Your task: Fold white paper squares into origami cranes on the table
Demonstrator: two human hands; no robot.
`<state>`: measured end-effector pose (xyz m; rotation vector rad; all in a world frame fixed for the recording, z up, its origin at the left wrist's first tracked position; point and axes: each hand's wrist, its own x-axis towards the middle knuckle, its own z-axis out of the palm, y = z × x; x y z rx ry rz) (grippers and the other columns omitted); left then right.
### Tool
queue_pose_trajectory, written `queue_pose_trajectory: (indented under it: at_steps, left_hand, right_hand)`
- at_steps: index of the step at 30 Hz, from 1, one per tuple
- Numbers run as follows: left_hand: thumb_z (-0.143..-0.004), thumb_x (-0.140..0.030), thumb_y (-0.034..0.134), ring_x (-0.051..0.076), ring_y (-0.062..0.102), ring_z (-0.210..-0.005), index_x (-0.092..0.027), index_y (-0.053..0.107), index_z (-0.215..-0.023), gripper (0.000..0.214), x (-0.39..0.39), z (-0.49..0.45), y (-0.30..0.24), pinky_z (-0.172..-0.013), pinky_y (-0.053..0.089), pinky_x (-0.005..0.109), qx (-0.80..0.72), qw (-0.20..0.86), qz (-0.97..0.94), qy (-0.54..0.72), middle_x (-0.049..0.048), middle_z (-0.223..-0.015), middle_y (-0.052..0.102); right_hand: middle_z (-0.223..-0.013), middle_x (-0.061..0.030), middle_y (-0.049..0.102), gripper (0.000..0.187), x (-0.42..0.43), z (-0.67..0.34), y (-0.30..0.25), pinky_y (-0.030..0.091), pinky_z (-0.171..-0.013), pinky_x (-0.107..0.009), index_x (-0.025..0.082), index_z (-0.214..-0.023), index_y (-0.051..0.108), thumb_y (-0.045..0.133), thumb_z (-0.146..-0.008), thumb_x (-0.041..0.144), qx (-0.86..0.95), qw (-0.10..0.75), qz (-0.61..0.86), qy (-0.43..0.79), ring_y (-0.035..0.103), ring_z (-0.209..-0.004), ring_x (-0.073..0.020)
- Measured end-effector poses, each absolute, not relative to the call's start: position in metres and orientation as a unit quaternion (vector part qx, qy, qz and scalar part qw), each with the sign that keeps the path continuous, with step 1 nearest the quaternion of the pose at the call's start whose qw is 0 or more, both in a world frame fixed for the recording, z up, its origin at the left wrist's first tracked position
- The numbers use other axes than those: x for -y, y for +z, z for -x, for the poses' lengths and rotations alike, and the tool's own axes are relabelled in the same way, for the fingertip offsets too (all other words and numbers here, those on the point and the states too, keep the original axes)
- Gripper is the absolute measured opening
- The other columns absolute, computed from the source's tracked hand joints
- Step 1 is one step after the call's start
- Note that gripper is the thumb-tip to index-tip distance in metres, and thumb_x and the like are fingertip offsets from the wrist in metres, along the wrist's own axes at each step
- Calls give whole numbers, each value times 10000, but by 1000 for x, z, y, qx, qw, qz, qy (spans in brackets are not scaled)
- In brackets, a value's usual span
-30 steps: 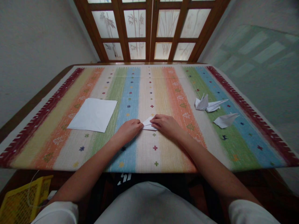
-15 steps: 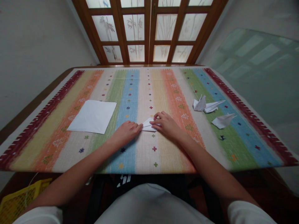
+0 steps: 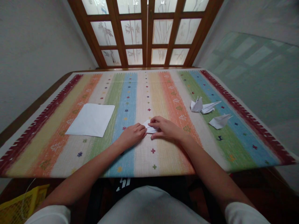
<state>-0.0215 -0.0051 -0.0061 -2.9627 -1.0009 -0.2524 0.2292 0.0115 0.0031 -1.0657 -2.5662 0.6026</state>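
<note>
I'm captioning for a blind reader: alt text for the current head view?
A person's bare left hand and right hand touch a folded white paper piece on a striped multicoloured tablecloth. A flat, four-sided white paper sheet lies at left; three folded white paper birds sit at right.

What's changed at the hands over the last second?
The left hand slid a little to the right, further over the left end of the folded paper. The right hand spread its thumb from the fingers, toward the person. No release visible. Unchanged: flat white sheet, three folded paper birds; they only shift with the camera.
</note>
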Motion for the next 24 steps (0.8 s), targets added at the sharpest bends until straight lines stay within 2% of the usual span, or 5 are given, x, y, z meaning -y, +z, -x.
queue_pose_trajectory:
  at_steps: [3, 8, 11, 17, 24]
  left_hand:
    - [-1092, -216, 525, 231, 677, -1008, -143, 732, -1100, 220, 4, 23, -7, -866, 551, 341, 324, 0, 939, -112, 112, -1072, 763]
    - [-1050, -346, 641, 254, 687, -1020, -138, 714, -1078, 222, 3, 21, -9, -890, 559, 363, 343, -23, 927, -147, 121, -1051, 756]
    - [-1038, -302, 643, 253, 698, -1036, -146, 708, -1102, 181, 0, 22, -12, -906, 561, 369, 369, -52, 913, -165, 124, -1085, 765]
    - [-1032, -253, 613, 202, 729, -928, -170, 722, -1155, 184, -6, 24, -8, -852, 564, 334, 428, -193, 853, -228, 93, -1059, 797]
    - [-967, -281, 685, 157, 724, -779, -156, 659, -1299, 356, -8, 27, 3, -720, 555, 279, 415, -424, 751, -290, 81, -973, 808]
  right_hand:
    - [-1394, -138, 683, 565, -15, -233, 3, 522, -1091, -420, 227, -1356, 744, 913, -843, 393, 895, 149, 359, 218, 632, -1303, -297]
    - [-1324, -127, 744, 320, -17, -230, 4, 531, -1061, -411, 217, -1271, 778, 739, -954, 233, 897, 162, 367, 187, 668, -1249, -274]
    - [-1254, -119, 780, 245, -17, -226, 5, 539, -1024, -410, 213, -1191, 799, 631, -1018, 253, 900, 168, 366, 165, 689, -1183, -273]
    - [-1154, -131, 807, 334, -18, -225, 5, 534, -935, -370, 199, -1330, 746, 547, -1072, 272, 887, 170, 393, 174, 722, -1083, -265]
    - [-981, -51, 805, 569, -15, -231, 11, 492, -711, -280, 237, -1549, 583, 678, -995, 325, 826, 222, 421, 301, 692, -762, -185]
